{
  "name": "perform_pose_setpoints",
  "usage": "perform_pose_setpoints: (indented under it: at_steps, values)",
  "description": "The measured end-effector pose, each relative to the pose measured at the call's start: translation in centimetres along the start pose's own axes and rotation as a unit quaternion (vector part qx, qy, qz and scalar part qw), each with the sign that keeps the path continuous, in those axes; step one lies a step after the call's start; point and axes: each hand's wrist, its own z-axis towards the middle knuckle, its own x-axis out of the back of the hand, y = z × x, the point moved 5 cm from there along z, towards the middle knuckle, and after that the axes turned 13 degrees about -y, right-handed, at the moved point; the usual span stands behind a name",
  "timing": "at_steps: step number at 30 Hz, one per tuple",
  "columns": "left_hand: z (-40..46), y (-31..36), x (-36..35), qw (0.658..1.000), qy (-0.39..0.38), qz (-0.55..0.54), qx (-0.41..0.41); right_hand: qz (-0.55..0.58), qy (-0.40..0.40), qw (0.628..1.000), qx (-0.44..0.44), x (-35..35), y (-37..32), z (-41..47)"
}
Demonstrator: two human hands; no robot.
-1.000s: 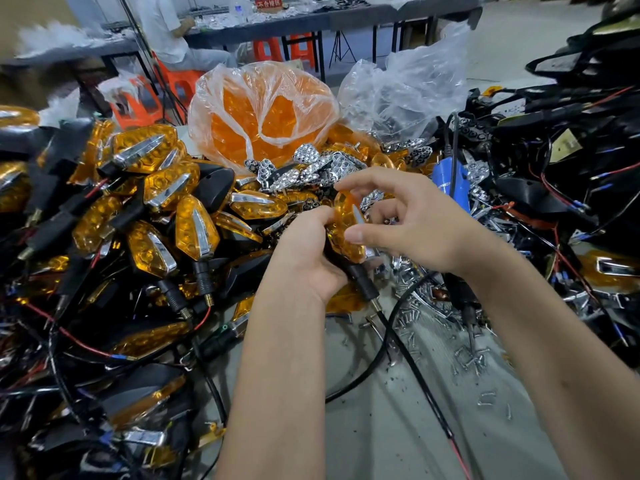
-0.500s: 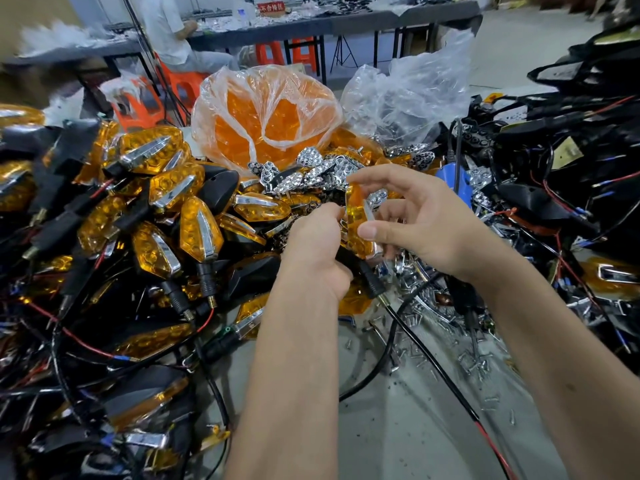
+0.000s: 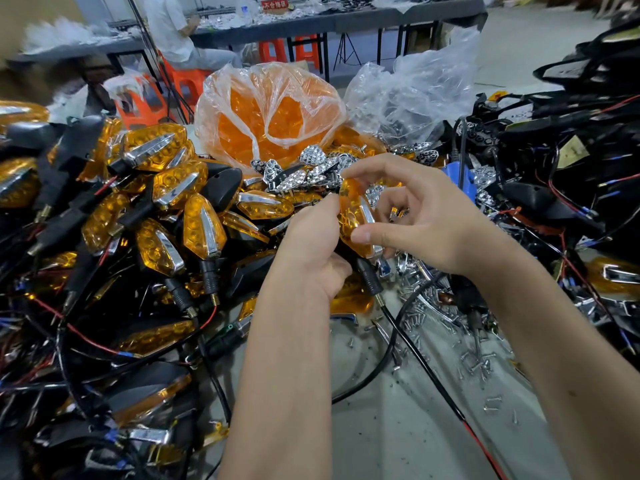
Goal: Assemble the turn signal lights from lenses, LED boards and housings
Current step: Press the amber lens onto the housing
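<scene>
Gripped from below by the left hand (image 3: pixel 311 251), the black housing of 1 turn signal light (image 3: pixel 356 220) was held upright above the grey bench (image 3: pixel 398 427), its threaded stem (image 3: pixel 369 278) and black lead (image 3: pixel 415 355) trailing down and to the right. The right hand (image 3: pixel 426 223) pinched the amber lens (image 3: pixel 351 216) between the thumb (image 3: pixel 374 235) at the lower edge and the index finger (image 3: pixel 367 171) arched over the top; the remaining fingers were loosely curled behind the unit. The lens, with its chrome strip, sat directly between the 2 hands, against the housing front.

The step in hand was judged to be the seating of the lens onto the housing. Whether the lens was fully snapped home could not be told, as the seam was hidden by the fingers. The next move was judged to call for even pressure around the rim while the housing was braced, with the lead kept free of the joint.

Finished lights (image 3: pixel 194 230) were heaped at left, chrome reflector inserts (image 3: pixel 304 171) and a bag of amber lenses (image 3: pixel 266 112) lay just behind the hands, and loose screws (image 3: pixel 478 358) were scattered at right.
</scene>
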Motion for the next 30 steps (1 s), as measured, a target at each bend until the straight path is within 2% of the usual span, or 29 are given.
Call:
perform_pose_setpoints:
  at_steps: [7,14,19,21,26,30]
  values:
    - [-0.2,-0.5,-0.5,0.998,-0.037,-0.047,-0.005,0.007,-0.007,1.0,-0.025,0.2,-0.1,-0.1]
    - [-0.1,-0.3,-1.2,0.991,-0.065,-0.094,-0.075,-0.066,-0.013,0.997,-0.03,0.5,0.2,0.0]
    - [-0.4,-0.1,-1.7,0.985,-0.073,-0.118,-0.101,-0.029,-0.033,0.999,-0.023,-0.1,0.3,0.3]
    - [-0.6,-0.1,-1.9,0.983,-0.071,-0.133,-0.103,-0.023,-0.039,0.999,-0.017,-0.4,0.2,0.4]
    - [-0.8,-0.1,-2.1,0.979,-0.067,-0.167,-0.092,-0.097,-0.061,0.993,-0.039,-1.3,0.5,0.6]
    - [-0.8,-0.3,-2.1,0.974,-0.065,-0.193,-0.095,-0.069,-0.081,0.993,-0.054,-1.7,0.5,0.7]
